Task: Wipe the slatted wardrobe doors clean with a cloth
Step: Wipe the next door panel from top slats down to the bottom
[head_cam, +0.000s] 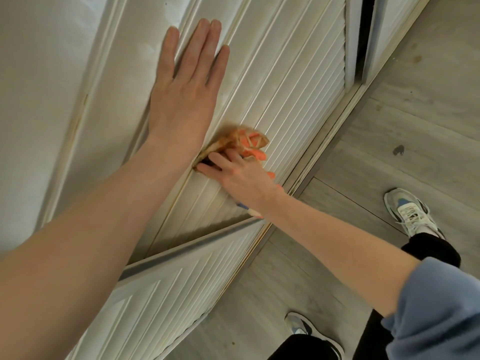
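A white slatted wardrobe door (293, 81) fills the upper middle of the view, seen steeply from above. My left hand (185, 84) lies flat on the door's frame and slats, fingers straight and spread a little. Lower down, my right hand (239, 175) presses a crumpled tan and orange cloth (246, 141) against the slats near the door's left stile. Its fingers curl over the cloth, which looks blurred. A second slatted panel (166, 289) lies below a cross rail.
A dark gap (363, 35) shows between this door and a neighbouring door at the top right. Grey wood-look floor (389, 141) runs along the right. My two feet in pale trainers (410, 211) stand on it close to the door track.
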